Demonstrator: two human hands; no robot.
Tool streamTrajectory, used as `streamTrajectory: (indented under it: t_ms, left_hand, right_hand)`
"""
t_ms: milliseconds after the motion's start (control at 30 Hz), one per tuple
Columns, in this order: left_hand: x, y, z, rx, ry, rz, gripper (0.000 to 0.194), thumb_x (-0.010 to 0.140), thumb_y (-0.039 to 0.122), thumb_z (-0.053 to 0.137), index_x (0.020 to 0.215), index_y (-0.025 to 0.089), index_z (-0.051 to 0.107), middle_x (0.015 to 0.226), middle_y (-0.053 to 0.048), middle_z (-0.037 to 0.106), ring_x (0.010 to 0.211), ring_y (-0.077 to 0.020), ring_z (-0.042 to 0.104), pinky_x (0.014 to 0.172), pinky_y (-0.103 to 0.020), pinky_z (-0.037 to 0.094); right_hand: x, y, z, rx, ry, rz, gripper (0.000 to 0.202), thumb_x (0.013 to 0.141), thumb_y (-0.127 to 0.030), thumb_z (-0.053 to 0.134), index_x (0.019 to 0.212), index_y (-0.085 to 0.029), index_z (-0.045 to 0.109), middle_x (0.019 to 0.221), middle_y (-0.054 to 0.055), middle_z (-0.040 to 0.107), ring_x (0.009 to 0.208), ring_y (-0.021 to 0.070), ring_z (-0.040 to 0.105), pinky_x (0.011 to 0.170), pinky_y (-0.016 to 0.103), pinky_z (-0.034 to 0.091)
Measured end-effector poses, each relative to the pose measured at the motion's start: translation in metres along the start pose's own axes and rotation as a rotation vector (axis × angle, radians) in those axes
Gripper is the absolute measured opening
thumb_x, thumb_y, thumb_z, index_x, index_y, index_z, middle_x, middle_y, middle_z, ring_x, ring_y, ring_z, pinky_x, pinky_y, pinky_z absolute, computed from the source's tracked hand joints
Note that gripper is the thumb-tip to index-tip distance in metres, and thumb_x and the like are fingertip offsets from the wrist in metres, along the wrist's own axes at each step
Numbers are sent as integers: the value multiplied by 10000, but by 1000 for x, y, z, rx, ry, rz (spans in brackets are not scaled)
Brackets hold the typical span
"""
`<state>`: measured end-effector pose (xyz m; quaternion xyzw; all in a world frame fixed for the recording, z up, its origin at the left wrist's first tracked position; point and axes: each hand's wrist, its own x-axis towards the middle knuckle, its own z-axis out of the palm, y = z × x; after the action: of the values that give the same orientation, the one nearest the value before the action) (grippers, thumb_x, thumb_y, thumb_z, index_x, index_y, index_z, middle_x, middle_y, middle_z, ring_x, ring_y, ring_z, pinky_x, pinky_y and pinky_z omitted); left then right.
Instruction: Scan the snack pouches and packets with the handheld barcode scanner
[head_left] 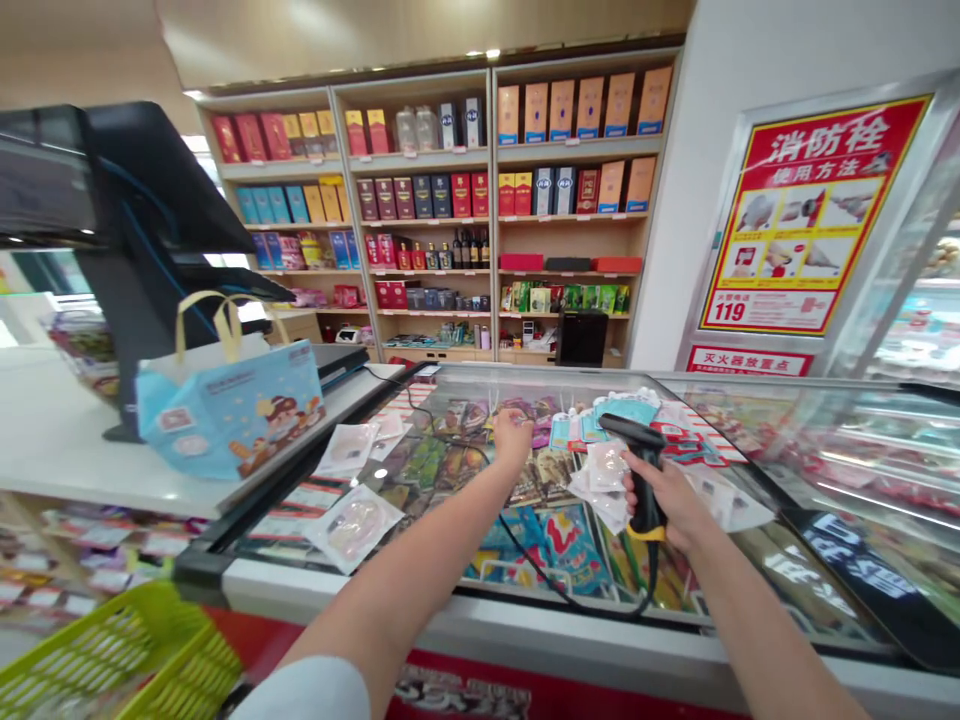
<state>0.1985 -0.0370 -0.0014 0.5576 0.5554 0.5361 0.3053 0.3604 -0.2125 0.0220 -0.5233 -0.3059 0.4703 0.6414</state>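
Observation:
My right hand is wrapped round the handle of a black and yellow barcode scanner, held upright over the freezer's glass top. White clear-front packets lie beside the scanner, at its left. My left hand reaches over the middle of the glass with its fingers bent together; whatever they hold, if anything, is too small to make out. Light blue packets rest behind the scanner. More white packets lie on the left part of the glass. The scanner's black cable loops across the freezer top.
A blue paper bag stands on the white counter at the left, by a black register screen. A green basket is at the lower left. Shelves of boxes line the back wall. A black sign lies at the right.

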Motion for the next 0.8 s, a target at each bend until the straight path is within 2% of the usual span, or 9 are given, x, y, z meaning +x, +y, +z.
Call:
streamTrajectory:
  t_ms: [100, 267, 367, 467, 533, 600, 733, 800]
  left_hand:
    - [27, -16, -51, 105, 97, -5, 244, 676, 141, 673, 914, 137, 618, 897, -67, 607, 829, -166, 601, 826, -304, 466]
    - [67, -50, -153, 307, 223, 51, 302, 709, 204, 651, 1000, 146, 594, 1007, -90, 603, 962, -206, 598, 864, -332, 462]
    - [85, -67, -213, 491, 285, 70, 327, 701, 206, 648, 1019, 153, 591, 1063, -102, 604, 1081, -235, 567, 929, -341, 436]
    - [94, -79, -261, 643, 322, 21, 383, 704, 220, 645, 1073, 138, 581, 1120, -135, 612, 1125, -266, 558, 933, -347, 432]
    - [97, -85, -283, 714, 298, -51, 420, 708, 235, 644, 1107, 129, 568, 1139, -153, 624, 1114, -286, 575, 895, -344, 444]
    - [99, -88, -296, 771, 224, -130, 468, 700, 248, 654, 1138, 122, 548, 1141, -161, 641, 1092, -295, 597, 853, -328, 448]
    - [100, -88, -305, 876, 62, -235, 582, 675, 286, 691, 1198, 116, 502, 1150, -168, 657, 1054, -290, 626, 777, -295, 446]
    - [102, -86, -307, 919, 4, -266, 564, 665, 306, 711, 1156, 93, 533, 1141, -193, 657, 1044, -300, 628, 752, -297, 447]
  right_hand:
    - [5, 4, 26, -18, -76, 21, 418, 616, -400, 820, 737, -187, 481, 493, -55, 546, 364, 80, 486, 337, 201, 436]
    - [12, 11, 72, -50, -186, 45, 388, 650, -392, 794, 747, -191, 478, 481, -57, 546, 364, 85, 488, 348, 216, 455]
    - [15, 13, 99, -58, -230, 66, 372, 665, -377, 781, 739, -196, 465, 474, -62, 542, 359, 85, 483, 342, 214, 449]
    - [17, 15, 126, -70, -254, 87, 339, 695, -350, 756, 711, -195, 455, 458, -59, 533, 348, 83, 471, 334, 209, 437]
    - [18, 16, 143, -83, -271, 104, 314, 720, -333, 732, 694, -193, 452, 452, -57, 528, 337, 80, 462, 332, 208, 432]
    - [19, 17, 159, -101, -299, 125, 289, 747, -322, 704, 688, -193, 452, 445, -58, 522, 325, 78, 456, 329, 204, 424]
    - [19, 19, 187, -117, -362, 140, 252, 767, -305, 674, 719, -202, 449, 447, -65, 523, 325, 85, 463, 329, 202, 423]
    - [19, 21, 196, -122, -389, 141, 245, 764, -293, 672, 729, -204, 447, 455, -65, 531, 337, 86, 470, 333, 201, 427]
